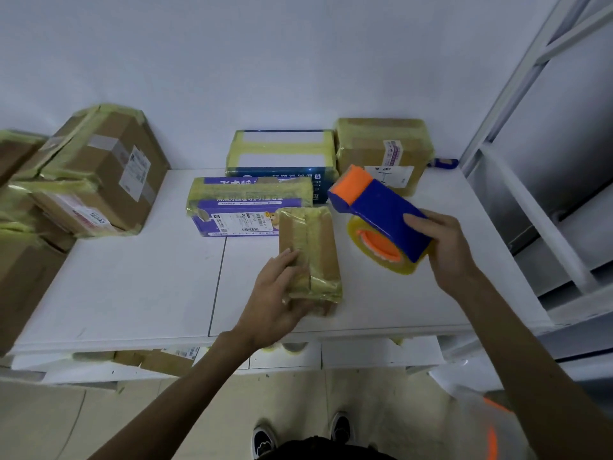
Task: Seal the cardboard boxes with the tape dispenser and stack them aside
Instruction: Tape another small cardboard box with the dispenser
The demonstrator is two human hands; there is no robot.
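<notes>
A small brown cardboard box (320, 247) wrapped in yellowish tape lies on the white table (139, 287) near its front edge. My left hand (275, 293) grips the box's near end, thumb under it and fingers on its top. My right hand (447, 250) holds the blue and orange tape dispenser (378, 210) in the air just right of the box, with the yellow tape roll (374, 250) hanging below it. The dispenser's orange head points away toward the back boxes.
A purple taped box (245, 207), a blue box (282, 154) and a brown taped box (384, 151) sit at the back. Taped boxes (96, 174) are stacked at the left. A metal shelf frame (530, 161) stands on the right. More boxes lie under the table.
</notes>
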